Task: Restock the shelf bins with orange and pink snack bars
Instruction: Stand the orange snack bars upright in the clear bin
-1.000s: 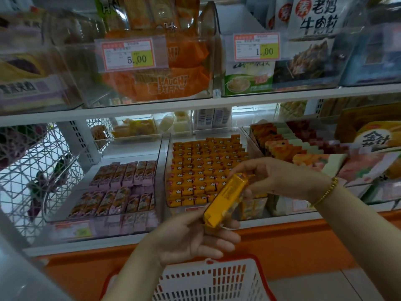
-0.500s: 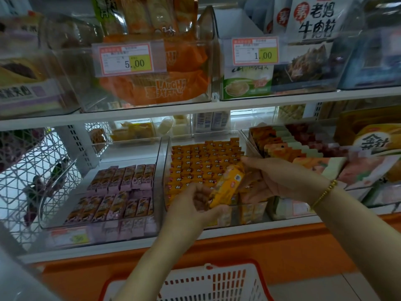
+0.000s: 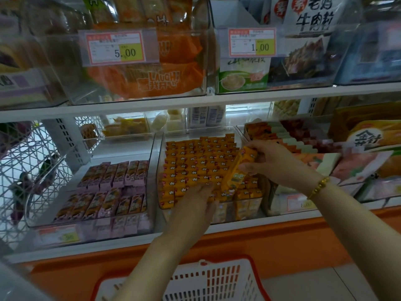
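Observation:
A clear shelf bin [image 3: 159, 146] in the middle holds several rows of upright orange snack bars [image 3: 195, 161]. My right hand [image 3: 273, 164] pinches one orange bar [image 3: 237, 170] by its top, tilted, over the bin's front right part. My left hand [image 3: 195, 200] lies with straight fingers on the front rows of orange bars, just left of that bar. To the left, another clear bin [image 3: 86, 224] holds pink snack bars [image 3: 112, 187] in two rows, with bare floor behind them.
A red and white shopping basket [image 3: 217, 281] sits below my arms. Above, a shelf carries bins of orange packs [image 3: 152, 79] and price tags [image 3: 115, 47]. Mixed snack packs [image 3: 358, 161] fill the right; a white wire rack [image 3: 26, 170] stands at the left.
My right hand has carried the orange bar up and forward from in front of the shelf into the orange bin. My left hand let go of the bar and moved onto the front rows.

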`<state>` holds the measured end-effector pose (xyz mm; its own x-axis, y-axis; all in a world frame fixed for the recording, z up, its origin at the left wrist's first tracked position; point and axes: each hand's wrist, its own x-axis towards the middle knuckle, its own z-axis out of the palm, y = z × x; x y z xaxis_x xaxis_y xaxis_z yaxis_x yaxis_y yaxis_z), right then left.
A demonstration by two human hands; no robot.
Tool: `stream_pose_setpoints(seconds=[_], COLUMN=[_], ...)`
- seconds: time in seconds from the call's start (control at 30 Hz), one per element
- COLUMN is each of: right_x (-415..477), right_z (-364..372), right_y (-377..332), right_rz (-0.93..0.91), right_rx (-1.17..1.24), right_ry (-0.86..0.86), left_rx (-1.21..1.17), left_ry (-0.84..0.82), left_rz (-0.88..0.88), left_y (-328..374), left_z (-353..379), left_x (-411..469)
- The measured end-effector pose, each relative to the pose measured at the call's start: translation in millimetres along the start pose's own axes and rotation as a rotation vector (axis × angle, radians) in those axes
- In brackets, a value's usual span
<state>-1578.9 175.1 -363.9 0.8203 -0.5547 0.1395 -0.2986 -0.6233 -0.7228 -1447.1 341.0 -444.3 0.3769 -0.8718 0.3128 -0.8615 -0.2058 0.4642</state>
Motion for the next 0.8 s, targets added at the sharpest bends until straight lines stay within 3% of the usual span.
stream_pose_setpoints(seconds=[0.53, 0.8], right_x=[7, 7], right_z=[6, 14], right_y=[4, 1], right_rz=[-0.009, -0.112], right_rx=[-0.065, -0.345], right_ry=[-0.031, 0.059], left_rx=[0.04, 0.045], left_ry=[-0.08, -0.133], left_rz=[-0.118, -0.138], left_y=[1, 1], left_z=[-4, -9], left_x=[36, 38])
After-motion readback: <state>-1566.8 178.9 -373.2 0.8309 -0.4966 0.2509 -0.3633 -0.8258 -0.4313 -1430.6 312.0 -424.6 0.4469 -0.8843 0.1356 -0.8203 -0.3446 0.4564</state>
